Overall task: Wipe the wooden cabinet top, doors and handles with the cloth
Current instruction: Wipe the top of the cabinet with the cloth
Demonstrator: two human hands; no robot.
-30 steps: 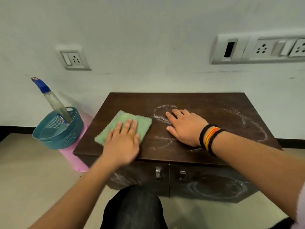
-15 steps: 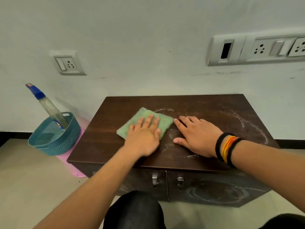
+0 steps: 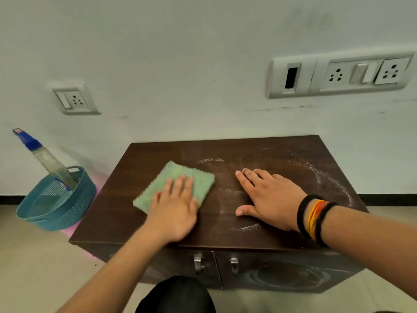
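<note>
A low dark wooden cabinet [image 3: 282,152] stands against the wall, its top streaked with white dust on the right half. A green cloth [image 3: 178,177] lies flat on the top, left of centre. My left hand [image 3: 173,211] presses flat on the cloth's near part, fingers spread. My right hand [image 3: 266,197] rests palm down on the bare top, right of the cloth, holding nothing. Two doors [image 3: 293,274] with smeared white swirls face me, each with a metal handle [image 3: 198,263] near the middle seam.
A teal basket [image 3: 56,206] holding a spray bottle [image 3: 47,159] with a blue nozzle sits on a pink stool left of the cabinet. Wall sockets [image 3: 338,74] are above. My dark-clad knee [image 3: 178,294] is close to the doors.
My left hand slid the cloth right across the top, then back a little left toward me. A dust patch near the middle got thinner. My right hand stayed planted.
</note>
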